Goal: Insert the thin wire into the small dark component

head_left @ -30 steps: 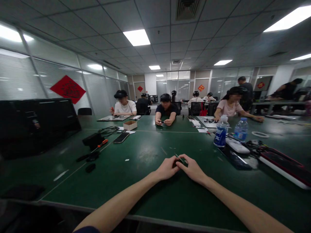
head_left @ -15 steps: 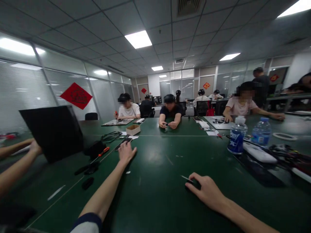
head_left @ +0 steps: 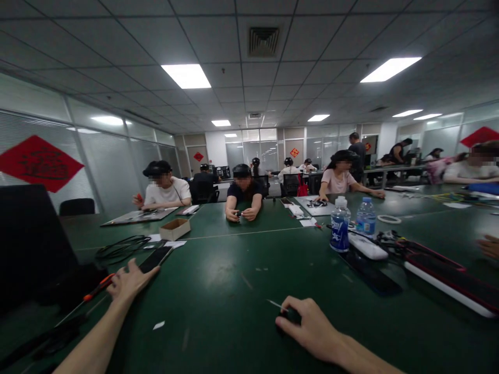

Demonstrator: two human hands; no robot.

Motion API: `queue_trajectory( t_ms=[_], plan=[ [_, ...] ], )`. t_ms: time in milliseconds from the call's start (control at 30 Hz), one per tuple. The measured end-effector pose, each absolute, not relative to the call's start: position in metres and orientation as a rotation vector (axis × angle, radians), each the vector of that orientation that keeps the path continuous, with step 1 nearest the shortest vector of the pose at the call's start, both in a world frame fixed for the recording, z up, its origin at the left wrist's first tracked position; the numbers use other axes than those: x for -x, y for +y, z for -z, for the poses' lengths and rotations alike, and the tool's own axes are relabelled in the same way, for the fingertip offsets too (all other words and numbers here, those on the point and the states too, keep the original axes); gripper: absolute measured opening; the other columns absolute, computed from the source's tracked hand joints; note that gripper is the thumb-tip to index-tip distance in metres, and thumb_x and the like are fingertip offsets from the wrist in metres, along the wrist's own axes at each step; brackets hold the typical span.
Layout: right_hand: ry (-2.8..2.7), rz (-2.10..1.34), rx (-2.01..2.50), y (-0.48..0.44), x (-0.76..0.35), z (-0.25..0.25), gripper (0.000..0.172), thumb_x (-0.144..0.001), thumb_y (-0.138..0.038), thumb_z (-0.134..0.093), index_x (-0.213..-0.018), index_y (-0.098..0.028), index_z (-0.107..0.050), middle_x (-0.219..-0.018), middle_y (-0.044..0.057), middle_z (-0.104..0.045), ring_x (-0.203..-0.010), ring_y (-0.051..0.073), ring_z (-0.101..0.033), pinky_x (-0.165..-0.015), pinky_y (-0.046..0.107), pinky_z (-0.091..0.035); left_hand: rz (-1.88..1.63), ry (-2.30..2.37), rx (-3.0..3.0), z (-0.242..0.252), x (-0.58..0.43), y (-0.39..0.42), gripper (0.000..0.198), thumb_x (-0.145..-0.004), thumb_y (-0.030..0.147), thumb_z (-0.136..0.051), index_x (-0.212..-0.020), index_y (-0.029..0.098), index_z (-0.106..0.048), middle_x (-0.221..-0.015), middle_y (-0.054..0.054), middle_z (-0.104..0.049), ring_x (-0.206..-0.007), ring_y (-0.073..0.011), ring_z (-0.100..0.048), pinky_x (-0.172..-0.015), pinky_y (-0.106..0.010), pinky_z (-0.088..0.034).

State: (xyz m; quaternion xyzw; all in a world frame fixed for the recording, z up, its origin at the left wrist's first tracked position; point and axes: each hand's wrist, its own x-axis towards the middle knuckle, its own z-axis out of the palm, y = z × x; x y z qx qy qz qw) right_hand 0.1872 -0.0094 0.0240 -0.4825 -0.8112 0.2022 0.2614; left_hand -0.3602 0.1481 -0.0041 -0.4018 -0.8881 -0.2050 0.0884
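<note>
On the green surface [head_left: 234, 270], near edge: person's two hands at work.
Left hand [head_left: 130, 280]: at 10 o'clock, fingers spread apart, tips touching phone [head_left: 156, 257].
Right hand [head_left: 312, 330]: at 5 o'clock, fingers curled together over small dark part [head_left: 292, 316] with thin sliver [head_left: 275, 304].
Handling: phone likely stiff, slick, light; best gripped by long edges.
Obstacles: screwdriver [head_left: 99, 287], cables [head_left: 120, 246] just beside; bottles [head_left: 340, 226] at 2 o'clock, well apart.

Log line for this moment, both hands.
left hand: open, fingertips at phone, beside orange-handled screwdriver | right hand: resting on green table, over small dark part with thin pin
</note>
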Motion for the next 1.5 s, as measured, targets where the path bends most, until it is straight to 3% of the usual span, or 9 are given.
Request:
queue_trajectory(
  t_ms=[200, 700, 933, 1133, 1267, 1367, 1500],
  plan=[
    [-2.225, -0.641, 1.238, -0.008, -0.190, -0.021, 0.036, -0.082, -0.055, -0.048, -0.091, -0.023, -0.062, -0.078, 0.000, -0.064, -0.063, 0.014, -0.056, -0.060, 0.025, -0.041, 0.629, -2.633, 1.427, -0.001, 0.361, 0.124, 0.091, -0.067, 0.071, -0.038, -0.135, 0.013, -0.021, -0.124, -0.024, -0.045, -0.115, -0.0406, -0.040, -0.090, -0.050, -0.028],
    [-2.234, -0.642, 1.236, -0.008, -0.189, -0.022, 0.035, -0.082, -0.054, -0.048, -0.093, -0.025, -0.063, -0.085, 0.001, -0.064, -0.071, 0.016, -0.057, -0.066, 0.027, -0.044, 0.560, -2.623, 1.530, 0.005, 0.373, 0.127, 0.071, -0.071, 0.069, -0.035, -0.121, 0.019, -0.042, -0.124, -0.020, -0.046, -0.114, -0.0414, -0.038, -0.088, -0.052, -0.029],
    [-2.244, -0.652, 1.212, -0.007, -0.192, -0.020, 0.035, -0.083, -0.054, -0.047, -0.094, -0.025, -0.063, -0.085, 0.001, -0.064, -0.073, 0.016, -0.058, -0.071, 0.028, -0.044, 0.592, -2.627, 1.491, -0.002, 0.361, 0.118, 0.076, -0.072, 0.065, -0.035, -0.127, 0.013, -0.032, -0.122, -0.022, -0.047, -0.114, -0.0401, -0.040, -0.090, -0.051, -0.029],
    [-2.213, -0.590, 1.265, -0.015, -0.189, -0.029, 0.036, -0.083, -0.053, -0.048, -0.088, -0.022, -0.064, -0.077, 0.001, -0.064, -0.070, 0.015, -0.057, -0.067, 0.025, -0.041, 0.664, -2.560, 1.272, -0.005, 0.339, 0.119, 0.074, -0.071, 0.063, -0.040, -0.128, 0.017, -0.033, -0.129, -0.018, -0.043, -0.118, -0.0390, -0.036, -0.090, -0.049, -0.031],
    [-2.132, -0.564, 1.309, -0.012, -0.185, -0.031, 0.038, -0.081, -0.055, -0.050, -0.086, -0.020, -0.065, -0.081, 0.002, -0.064, -0.076, 0.016, -0.056, -0.067, 0.024, -0.039, 0.734, -2.332, 1.656, -0.027, 0.278, 0.122, 0.056, -0.073, 0.060, -0.043, -0.113, 0.021, -0.047, -0.119, -0.011, -0.053, -0.110, -0.0335, -0.045, -0.086, -0.043, -0.036],
    [-1.977, -0.670, 1.276, -0.009, -0.188, -0.030, 0.044, -0.083, -0.058, -0.046, -0.086, -0.019, -0.065, -0.084, 0.003, -0.063, -0.080, 0.016, -0.056, -0.070, 0.025, -0.040, 0.871, -2.080, 2.271, -0.049, 0.185, 0.090, 0.049, -0.078, 0.060, -0.038, -0.097, 0.018, -0.055, -0.095, -0.008, -0.062, -0.086, -0.0252, -0.056, -0.076, -0.033, -0.041],
    [-1.801, -0.878, 1.178, -0.003, -0.195, -0.019, 0.050, -0.081, -0.061, -0.045, -0.087, -0.014, -0.063, -0.072, 0.002, -0.058, -0.061, 0.013, -0.053, -0.054, 0.022, -0.039, 1.027, -1.785, 2.862, -0.054, 0.049, 0.031, 0.050, -0.085, 0.057, -0.027, -0.090, 0.018, -0.059, -0.082, -0.005, -0.063, -0.071, -0.0173, -0.056, -0.065, -0.026, -0.039]
  ],
)
